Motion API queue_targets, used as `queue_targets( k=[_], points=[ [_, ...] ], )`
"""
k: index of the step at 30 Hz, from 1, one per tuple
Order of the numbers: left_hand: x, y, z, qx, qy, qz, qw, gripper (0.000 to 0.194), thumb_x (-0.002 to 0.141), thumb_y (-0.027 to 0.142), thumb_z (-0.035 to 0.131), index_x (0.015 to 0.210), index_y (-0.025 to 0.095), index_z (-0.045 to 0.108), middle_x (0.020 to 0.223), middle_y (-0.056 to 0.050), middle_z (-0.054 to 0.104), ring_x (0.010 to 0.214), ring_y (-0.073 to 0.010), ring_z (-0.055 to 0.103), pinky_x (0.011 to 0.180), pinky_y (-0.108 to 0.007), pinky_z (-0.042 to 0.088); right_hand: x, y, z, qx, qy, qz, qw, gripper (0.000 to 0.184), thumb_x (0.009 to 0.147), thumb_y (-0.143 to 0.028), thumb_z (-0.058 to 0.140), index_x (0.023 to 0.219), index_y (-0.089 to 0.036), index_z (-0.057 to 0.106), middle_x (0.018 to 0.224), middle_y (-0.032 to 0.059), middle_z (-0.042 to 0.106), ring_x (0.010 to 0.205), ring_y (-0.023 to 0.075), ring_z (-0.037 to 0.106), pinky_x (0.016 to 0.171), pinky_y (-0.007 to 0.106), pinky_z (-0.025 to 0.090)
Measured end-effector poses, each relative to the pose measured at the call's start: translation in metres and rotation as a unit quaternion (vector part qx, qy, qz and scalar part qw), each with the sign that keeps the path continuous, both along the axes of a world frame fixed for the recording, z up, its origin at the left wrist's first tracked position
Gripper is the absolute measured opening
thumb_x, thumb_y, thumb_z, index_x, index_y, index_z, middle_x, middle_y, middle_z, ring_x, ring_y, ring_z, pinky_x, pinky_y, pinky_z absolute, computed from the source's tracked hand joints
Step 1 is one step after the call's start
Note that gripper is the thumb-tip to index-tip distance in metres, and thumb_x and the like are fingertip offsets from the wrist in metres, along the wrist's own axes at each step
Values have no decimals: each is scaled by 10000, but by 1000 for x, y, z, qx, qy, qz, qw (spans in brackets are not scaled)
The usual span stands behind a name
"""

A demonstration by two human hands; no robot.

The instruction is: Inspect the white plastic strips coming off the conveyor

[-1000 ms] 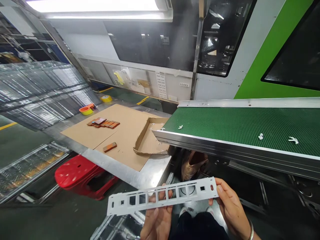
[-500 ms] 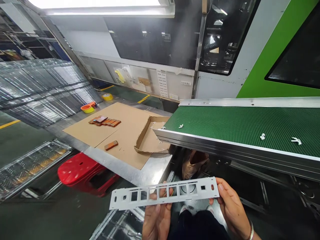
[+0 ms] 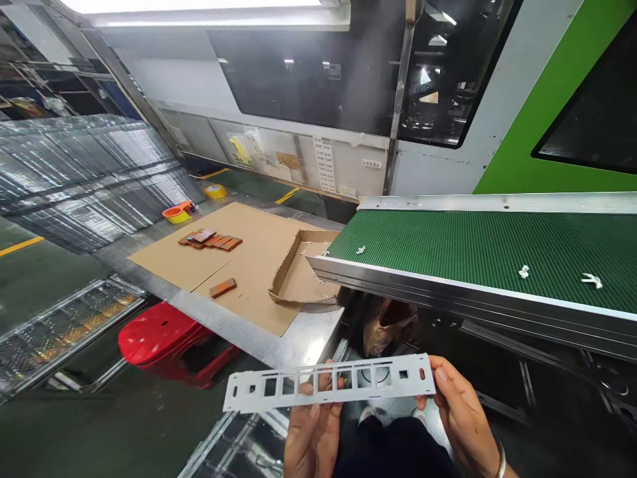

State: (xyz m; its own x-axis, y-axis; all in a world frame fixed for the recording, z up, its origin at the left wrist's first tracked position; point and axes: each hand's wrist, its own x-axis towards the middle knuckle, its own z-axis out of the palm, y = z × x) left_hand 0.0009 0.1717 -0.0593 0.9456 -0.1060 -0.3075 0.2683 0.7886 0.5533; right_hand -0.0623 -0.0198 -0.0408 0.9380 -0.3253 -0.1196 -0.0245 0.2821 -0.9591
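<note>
A long white plastic strip (image 3: 328, 383) with several square cutouts is held level in front of me, low in the view. My left hand (image 3: 311, 438) grips its lower edge near the middle from underneath. My right hand (image 3: 460, 415) pinches its right end with thumb on top; a bracelet is on that wrist. The strip hangs over my lap, below the steel table's corner.
A green conveyor belt (image 3: 478, 249) with small white plastic bits runs on the right. The steel table (image 3: 298, 338) bears cardboard sheets (image 3: 249, 252), orange-brown tiles (image 3: 212, 240) and an open cardboard tray (image 3: 298, 275). A red stool (image 3: 164, 338) stands lower left; clear plastic trays (image 3: 74, 179) stack at left.
The strip has levelled out and shifted slightly right in both hands. The view has drifted a little; the grip is the same.
</note>
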Motion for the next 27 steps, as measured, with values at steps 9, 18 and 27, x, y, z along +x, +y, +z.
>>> queue_targets(
  k=[9, 18, 27],
  points=[
    [-1, -2, -5, 9, 8, -8, 1000, 162, 828, 104, 482, 841, 221, 594, 1102, -54, 643, 1247, -169, 450, 924, -271, 504, 4, 4, 2, -189, 91, -79, 975, 496, 866, -626, 409, 725, -160, 505, 538, 9, 496, 458, 108, 440, 429, 231, 344],
    [2, -4, -17, -7, 7, -5, 1000, 123, 797, 126, 572, 854, 227, 613, 1104, -51, 629, 1158, -161, 514, 884, -253, 523, 1, 3, 0, -154, 76, -93, 981, 493, 917, -577, 352, 681, -167, 490, 547, 16, 486, 487, 119, 457, 445, 239, 367],
    [3, -5, -17, -1, 6, -14, 1000, 161, 804, 121, 551, 891, 233, 628, 1139, -49, 598, 1249, -188, 436, 912, -273, 513, -1, 0, -2, -120, 59, -94, 986, 472, 929, -533, 380, 710, -151, 549, 570, 16, 524, 486, 109, 456, 448, 232, 349]
  ],
)
